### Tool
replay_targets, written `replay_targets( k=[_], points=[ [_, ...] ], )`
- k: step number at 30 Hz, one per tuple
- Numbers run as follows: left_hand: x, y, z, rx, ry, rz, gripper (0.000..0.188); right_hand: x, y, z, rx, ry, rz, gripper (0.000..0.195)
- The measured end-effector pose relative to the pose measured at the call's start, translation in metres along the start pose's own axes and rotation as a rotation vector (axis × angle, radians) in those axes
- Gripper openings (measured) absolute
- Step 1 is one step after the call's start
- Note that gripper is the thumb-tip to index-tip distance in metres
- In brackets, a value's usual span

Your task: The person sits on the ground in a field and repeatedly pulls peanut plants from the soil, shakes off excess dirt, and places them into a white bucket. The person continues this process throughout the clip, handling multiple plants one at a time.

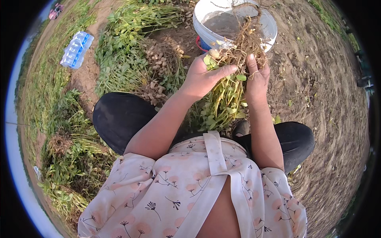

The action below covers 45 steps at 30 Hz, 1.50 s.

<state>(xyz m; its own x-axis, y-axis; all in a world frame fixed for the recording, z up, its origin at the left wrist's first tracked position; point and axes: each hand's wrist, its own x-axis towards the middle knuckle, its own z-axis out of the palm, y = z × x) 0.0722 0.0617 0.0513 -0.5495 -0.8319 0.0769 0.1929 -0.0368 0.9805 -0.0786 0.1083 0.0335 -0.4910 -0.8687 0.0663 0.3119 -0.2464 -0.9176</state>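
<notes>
Both my hands hold a bunch of uprooted peanut plants [229, 96] just in front of a white plastic bucket [202, 28]. The tangled brown roots [248, 40] point up, overlapping the bucket's near rim, while the leafy stems hang down between my knees. My left hand [202, 74] grips the bunch from the left, its thumb across the stems. A peanut pod [214, 53] shows by its fingers. On the right side, my right hand [257, 78] has its thumb up against the roots; its other fingers are mostly hidden. Grey-brown dirt coats the bucket's inside.
Peanut plants [122, 59] with clustered pods [160, 59] lie left of the bucket. A blue object with a red rim [204, 44] is partly hidden behind the bucket. Farther left sits a plastic-wrapped bottle pack [78, 50]. Bare soil [312, 74] stretches along the right.
</notes>
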Motion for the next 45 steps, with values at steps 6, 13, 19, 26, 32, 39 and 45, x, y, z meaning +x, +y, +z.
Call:
replay_targets(
  k=[6, 13, 19, 26, 32, 39, 45],
  points=[
    [0.003, -0.009, -0.002, 0.128, 0.299, 0.094, 0.026, -0.009, -0.008, 0.005, 0.131, -0.132, 0.098, 0.068],
    [0.009, 0.002, -0.008, -0.301, 0.532, 0.118, 0.013, -0.027, 0.033, 0.012, -0.168, -0.354, 0.107, 0.069],
    [0.012, -0.007, -0.011, -0.461, 0.465, 0.103, 0.013, -0.020, 0.047, 0.005, -0.318, -0.170, -0.080, 0.049],
    [0.012, -0.013, -0.020, -0.237, 0.518, 0.161, 0.018, -0.026, 0.031, 0.011, -0.217, -0.323, -0.200, 0.077],
    [0.015, -0.004, -0.017, 0.302, 0.418, 0.471, 0.033, -0.020, 0.040, 0.007, -0.089, -0.191, -0.075, 0.052],
    [0.007, 0.015, -0.011, 0.434, 0.262, 0.352, 0.020, -0.018, 0.031, 0.000, -0.020, -0.113, 0.038, 0.048],
    [0.016, 0.011, -0.022, 0.362, 0.286, 0.559, 0.019, -0.016, 0.032, -0.006, -0.055, -0.133, 0.103, 0.047]
  ],
)
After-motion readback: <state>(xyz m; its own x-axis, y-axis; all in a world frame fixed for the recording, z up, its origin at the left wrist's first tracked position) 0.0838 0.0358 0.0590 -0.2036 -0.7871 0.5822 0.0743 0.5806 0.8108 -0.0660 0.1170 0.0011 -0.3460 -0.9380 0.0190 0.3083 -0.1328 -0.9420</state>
